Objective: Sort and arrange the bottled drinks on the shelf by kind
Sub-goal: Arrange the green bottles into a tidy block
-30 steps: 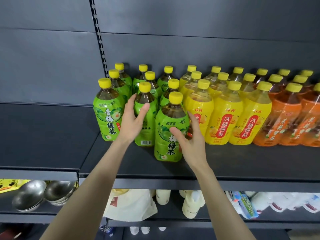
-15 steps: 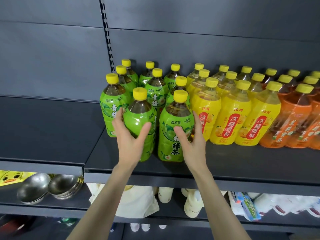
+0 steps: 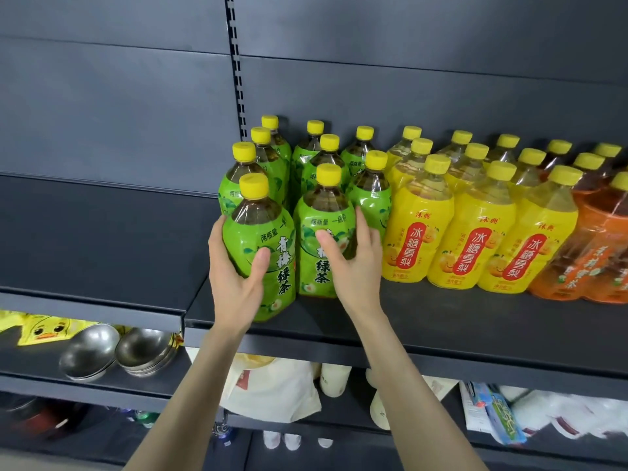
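Several green tea bottles with yellow caps stand at the left of the dark shelf [image 3: 441, 321]. My left hand [image 3: 234, 277] grips the front-left green bottle [image 3: 261, 232], thumb across its label. My right hand [image 3: 353, 263] holds the neighbouring front green bottle [image 3: 323, 212] from its right side, fingers curled round it. To the right stand rows of yellow pear-drink bottles [image 3: 418, 226], then orange tea bottles [image 3: 591, 239] at the far right.
The shelf section to the left [image 3: 102, 260] is bare dark metal. Below it sit steel bowls [image 3: 119, 351] and a yellow duck packet [image 3: 44, 329]. The lower shelf under the bottles holds white bags [image 3: 272, 392] and packets [image 3: 492, 409].
My left hand has drawn its green bottle forward toward the shelf's front edge, label now facing me. My right hand stays on the neighbouring green bottle. The camera came closer.
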